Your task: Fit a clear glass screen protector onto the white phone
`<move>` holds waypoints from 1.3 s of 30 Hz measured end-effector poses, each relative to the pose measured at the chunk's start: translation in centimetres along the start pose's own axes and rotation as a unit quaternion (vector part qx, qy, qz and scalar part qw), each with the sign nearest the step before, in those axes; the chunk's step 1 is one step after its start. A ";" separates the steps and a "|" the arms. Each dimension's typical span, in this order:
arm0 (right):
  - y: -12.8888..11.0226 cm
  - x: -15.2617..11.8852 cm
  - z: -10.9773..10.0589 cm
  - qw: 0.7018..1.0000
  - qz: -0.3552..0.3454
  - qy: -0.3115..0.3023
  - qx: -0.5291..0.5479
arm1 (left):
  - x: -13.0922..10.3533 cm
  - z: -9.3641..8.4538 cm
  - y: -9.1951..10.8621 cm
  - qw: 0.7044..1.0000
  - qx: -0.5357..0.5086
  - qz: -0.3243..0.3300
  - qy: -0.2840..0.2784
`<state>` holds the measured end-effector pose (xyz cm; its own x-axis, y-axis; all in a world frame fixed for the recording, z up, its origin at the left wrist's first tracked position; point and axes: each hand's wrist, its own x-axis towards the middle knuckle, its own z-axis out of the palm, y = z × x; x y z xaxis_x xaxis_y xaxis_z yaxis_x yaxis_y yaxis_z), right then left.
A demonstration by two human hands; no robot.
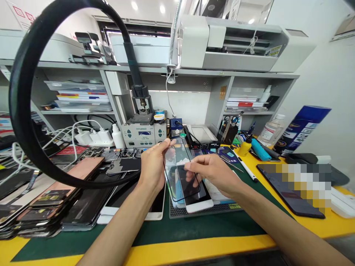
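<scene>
My left hand (152,164) grips a clear glass screen protector (172,181) with a thin black border by its upper left edge, thumb and fingers closed. The sheet is tilted up above the work mat. My right hand (212,170) is at the sheet's right side, its thumb and forefinger pinched together. Whatever lies between those fingertips is too small to make out. Below and behind the glass, a white phone (200,206) with a dark screen lies face up, partly seen through the sheet.
Stacked phone parts (80,173) crowd the left side, under a thick black hose (16,92) arching up close. A soldering station (142,136) stands behind. Rightward are a stylus-like white pen (247,169), a yellow bottle (244,148), a blue spray can (301,129) and a dark tablet-like slab (273,184).
</scene>
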<state>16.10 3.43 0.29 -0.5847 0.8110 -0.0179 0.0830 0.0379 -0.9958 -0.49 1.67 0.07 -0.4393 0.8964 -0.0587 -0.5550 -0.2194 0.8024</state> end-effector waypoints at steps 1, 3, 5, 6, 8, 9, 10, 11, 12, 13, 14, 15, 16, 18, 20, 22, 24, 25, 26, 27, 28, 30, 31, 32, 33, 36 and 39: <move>0.0 0.0 0.0 1.000 0.000 0.000 0.000 | 0.1 0.0 0.1 1.000 -0.002 0.004 0.005; 0.1 -0.1 0.0 1.000 -0.003 -0.003 -0.003 | 0.3 -0.2 0.2 1.000 -0.009 0.012 0.013; 0.1 -0.2 0.0 1.000 -0.005 -0.006 -0.009 | 0.6 -0.3 0.3 1.000 -0.016 0.017 0.018; 0.2 -0.2 0.0 1.000 -0.006 -0.007 -0.010 | 0.7 -0.3 0.4 1.000 -0.018 0.017 0.020; 0.1 -0.2 0.0 1.000 -0.005 -0.005 -0.011 | 0.9 -0.4 0.5 0.999 -0.022 0.020 0.025; 0.0 -0.2 0.0 1.000 -0.003 -0.004 -0.009 | 0.9 -0.4 0.5 0.999 -0.024 0.023 0.029; 0.0 -0.2 0.1 1.000 -0.001 -0.003 -0.006 | 1.0 -0.4 0.5 0.999 -0.026 0.027 0.033; -0.1 -0.2 0.1 1.000 0.000 -0.002 -0.004 | 1.0 -0.4 0.6 0.998 -0.029 0.032 0.037; -0.1 -0.2 0.1 1.000 0.002 -0.003 -0.002 | 1.0 -0.4 0.6 0.998 -0.030 0.035 0.040; -0.1 -0.2 0.1 1.000 0.003 -0.004 0.000 | 1.0 -0.4 0.6 0.998 -0.032 0.036 0.043; -0.1 -0.1 0.2 1.000 0.003 -0.006 0.001 | 1.1 -0.5 0.7 0.998 -0.032 0.034 0.046; -0.1 -0.1 0.2 1.000 0.003 -0.008 0.001 | 1.1 -0.5 0.7 0.998 -0.032 0.030 0.049; 0.0 -0.1 0.2 1.000 0.002 -0.010 0.000 | 1.1 -0.5 0.8 0.998 -0.032 0.027 0.053; 0.0 -0.1 0.2 1.000 0.004 -0.013 -0.002 | 1.1 -0.6 1.0 0.997 -0.032 0.024 0.060; 0.1 -0.1 0.3 1.000 0.009 -0.014 -0.003 | 1.2 -0.7 1.2 0.997 -0.033 0.025 0.065; 0.1 -0.1 0.3 1.000 0.013 -0.015 -0.002 | 1.2 -0.7 1.4 0.996 -0.035 0.031 0.071; 0.2 -0.1 0.2 1.000 0.014 -0.016 -0.003 | 1.2 -0.7 1.5 0.996 -0.037 0.041 0.077; 0.2 -0.1 0.2 1.000 0.013 -0.018 -0.005 | 1.3 -0.7 1.5 0.995 -0.037 0.046 0.079; 0.2 0.0 0.2 1.000 0.012 -0.020 -0.008 | 1.3 -0.7 1.5 0.995 -0.038 0.048 0.080; 0.2 0.0 0.2 1.000 0.013 -0.021 -0.012 | 1.3 -0.7 1.5 0.995 -0.039 0.049 0.081; 0.2 0.0 0.2 1.000 0.013 -0.022 -0.016 | 1.4 -0.7 1.6 0.995 -0.040 0.049 0.082; 0.1 0.0 0.2 0.999 0.019 -0.020 -0.026 | 1.4 -0.7 1.6 0.994 -0.042 0.049 0.084; 0.0 0.0 0.3 0.999 0.021 -0.019 -0.030 | 1.4 -0.7 1.7 0.994 -0.044 0.050 0.085; -0.1 0.0 0.3 0.999 0.022 -0.018 -0.033 | 1.4 -0.7 1.7 0.994 -0.045 0.050 0.087; -0.1 0.0 0.4 0.999 0.023 -0.018 -0.036 | 1.4 -0.7 1.8 0.994 -0.046 0.051 0.088; -0.2 -0.1 0.4 0.999 0.022 -0.021 -0.044 | 1.4 -0.8 1.9 0.993 -0.049 0.056 0.090; -0.2 -0.1 0.4 0.998 0.025 -0.022 -0.049 | 1.5 -0.9 2.0 0.992 -0.051 0.063 0.092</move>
<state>15.85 3.09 0.44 -0.6128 0.7868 -0.0737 0.1901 0.0562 -0.9802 -2.89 2.21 1.02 -0.6263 0.7759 -0.0755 -0.5509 -0.3720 0.7471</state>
